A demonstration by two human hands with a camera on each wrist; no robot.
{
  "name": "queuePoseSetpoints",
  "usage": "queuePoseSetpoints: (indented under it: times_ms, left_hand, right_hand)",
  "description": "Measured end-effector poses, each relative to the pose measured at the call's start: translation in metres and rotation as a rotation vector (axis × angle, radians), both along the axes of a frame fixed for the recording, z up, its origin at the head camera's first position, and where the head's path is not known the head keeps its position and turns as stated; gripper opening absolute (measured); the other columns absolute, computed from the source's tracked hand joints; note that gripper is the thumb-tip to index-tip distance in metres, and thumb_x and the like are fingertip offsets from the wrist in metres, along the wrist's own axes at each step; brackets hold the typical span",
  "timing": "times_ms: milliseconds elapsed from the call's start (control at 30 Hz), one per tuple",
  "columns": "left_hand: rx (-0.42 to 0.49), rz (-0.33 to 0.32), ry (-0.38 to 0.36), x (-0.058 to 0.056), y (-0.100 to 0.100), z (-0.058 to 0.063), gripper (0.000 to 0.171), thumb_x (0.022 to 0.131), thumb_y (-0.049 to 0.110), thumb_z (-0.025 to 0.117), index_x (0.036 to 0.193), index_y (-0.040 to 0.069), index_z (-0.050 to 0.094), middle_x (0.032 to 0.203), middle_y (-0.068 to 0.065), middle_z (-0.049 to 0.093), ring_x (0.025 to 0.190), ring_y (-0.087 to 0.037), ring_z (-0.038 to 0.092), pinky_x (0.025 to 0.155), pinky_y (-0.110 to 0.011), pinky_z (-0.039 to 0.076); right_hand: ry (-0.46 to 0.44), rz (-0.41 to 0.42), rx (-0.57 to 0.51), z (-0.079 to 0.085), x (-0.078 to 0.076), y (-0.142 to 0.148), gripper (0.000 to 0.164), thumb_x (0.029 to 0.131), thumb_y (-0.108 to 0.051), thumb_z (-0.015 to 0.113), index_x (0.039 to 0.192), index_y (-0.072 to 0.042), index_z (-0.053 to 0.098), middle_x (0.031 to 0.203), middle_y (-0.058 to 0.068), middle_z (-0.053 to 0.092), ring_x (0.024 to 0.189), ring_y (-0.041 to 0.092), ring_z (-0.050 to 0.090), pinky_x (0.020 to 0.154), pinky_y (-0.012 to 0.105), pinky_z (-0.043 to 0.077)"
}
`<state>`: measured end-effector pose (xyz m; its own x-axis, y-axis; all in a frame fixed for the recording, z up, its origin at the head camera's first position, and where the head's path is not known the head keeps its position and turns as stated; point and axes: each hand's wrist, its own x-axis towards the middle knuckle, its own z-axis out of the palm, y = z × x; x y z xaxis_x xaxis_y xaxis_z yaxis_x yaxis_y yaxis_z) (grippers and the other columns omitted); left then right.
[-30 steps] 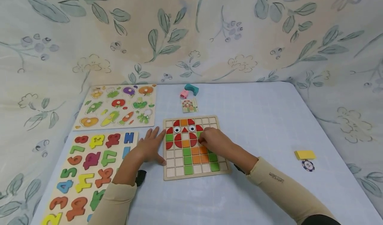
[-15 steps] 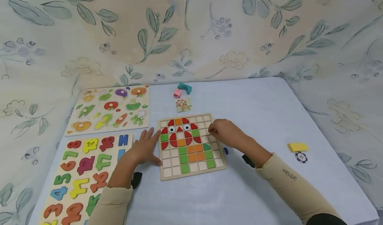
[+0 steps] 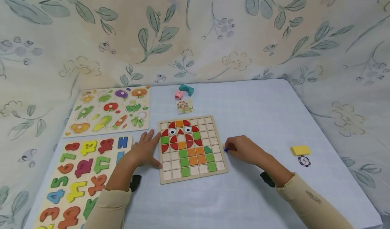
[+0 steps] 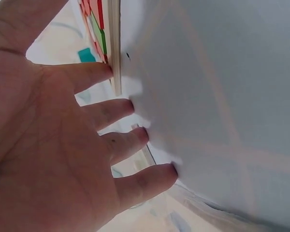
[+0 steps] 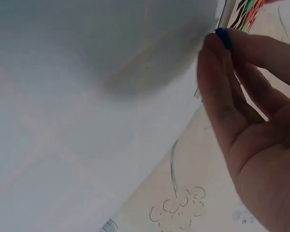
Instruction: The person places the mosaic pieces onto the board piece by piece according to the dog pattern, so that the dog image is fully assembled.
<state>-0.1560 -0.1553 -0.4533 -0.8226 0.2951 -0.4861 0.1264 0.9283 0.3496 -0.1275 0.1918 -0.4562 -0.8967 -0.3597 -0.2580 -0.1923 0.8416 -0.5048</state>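
Note:
A wooden grid board [image 3: 223, 164] lies flat on the table, with red, orange and green tiles and two eye tiles set in its squares. Fingers spread, my left hand [image 3: 143, 152] rests along the board's left edge; thumb and index finger touch the rim. In the left wrist view the left palm [image 4: 53, 140] is bare. Just off the board's right edge, my right hand [image 3: 245, 150] pinches a small blue piece [image 3: 226, 150] between thumb and fingertips. The right wrist view shows this blue piece [image 5: 223, 37] at the fingertips, its shape mostly covered.
Behind the board lie a picture card [image 3: 185, 106], a pink pig figure [image 3: 178, 95] and a teal curved block [image 3: 187, 89]. To the left are a vegetable puzzle [image 3: 144, 129] and a number puzzle [image 3: 128, 141]. A yellow block [image 3: 300, 150] and a poker chip [image 3: 304, 161] sit at right.
My right hand has moved off the board to the right and towards me, and now pinches the blue piece that lay on the table. The left hand stays at the board's edge.

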Motion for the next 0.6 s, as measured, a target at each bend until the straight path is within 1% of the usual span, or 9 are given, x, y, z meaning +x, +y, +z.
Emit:
queuePoseSetpoints:
  times_ms: [133, 267, 367, 500, 600]
  left_hand:
    - [0.001, 0.006, -0.005, 0.0, -0.002, -0.003, 0.117, 0.054, 0.037, 0.085, 0.146, 0.016, 0.017, 0.151, -0.015, 0.004, 0.136, -0.041, -0.003, 0.098, -0.068, 0.014]
    - [0.011, 0.014, -0.007, 0.002, -0.003, -0.002, 0.116, 0.053, 0.037, 0.085, 0.146, 0.016, 0.017, 0.151, -0.016, 0.005, 0.135, -0.042, -0.003, 0.098, -0.068, 0.015]
    - [0.018, 0.016, -0.014, 0.003, -0.002, 0.001, 0.116, 0.054, 0.036, 0.085, 0.146, 0.016, 0.017, 0.151, -0.016, 0.005, 0.135, -0.042, -0.003, 0.098, -0.068, 0.014]
    - [0.02, 0.007, -0.012, 0.002, -0.001, 0.001, 0.116, 0.054, 0.036, 0.084, 0.146, 0.016, 0.016, 0.151, -0.016, 0.004, 0.135, -0.041, -0.004, 0.098, -0.068, 0.014]
    - [0.017, -0.006, -0.002, 0.001, 0.0, 0.001, 0.116, 0.054, 0.037, 0.084, 0.146, 0.016, 0.016, 0.151, -0.016, 0.004, 0.135, -0.042, -0.003, 0.098, -0.068, 0.014]
  right_hand:
    - [-0.003, -0.047, -0.12, -0.003, -0.011, -0.008, 0.011, 0.083, -0.008, 0.063, 0.093, -0.013, 0.063, 0.082, -0.004, 0.061, 0.07, 0.009, 0.055, 0.06, 0.022, 0.048]
    - [-0.014, -0.057, -0.183, -0.009, -0.018, -0.019, 0.009, 0.084, -0.012, 0.063, 0.093, -0.014, 0.062, 0.08, -0.005, 0.061, 0.069, 0.01, 0.055, 0.061, 0.022, 0.049]
    - [-0.006, -0.059, -0.168, -0.012, -0.017, -0.023, 0.009, 0.084, -0.012, 0.063, 0.093, -0.015, 0.061, 0.077, -0.006, 0.06, 0.067, 0.009, 0.053, 0.057, 0.022, 0.047]
    - [0.011, -0.06, -0.134, -0.012, -0.013, -0.024, 0.011, 0.085, -0.014, 0.063, 0.095, -0.016, 0.062, 0.075, -0.007, 0.059, 0.064, 0.009, 0.051, 0.053, 0.023, 0.044]
    - [0.027, -0.083, -0.11, -0.011, -0.011, -0.025, 0.008, 0.083, -0.017, 0.065, 0.09, -0.017, 0.063, 0.074, -0.009, 0.059, 0.063, 0.009, 0.05, 0.053, 0.023, 0.044]
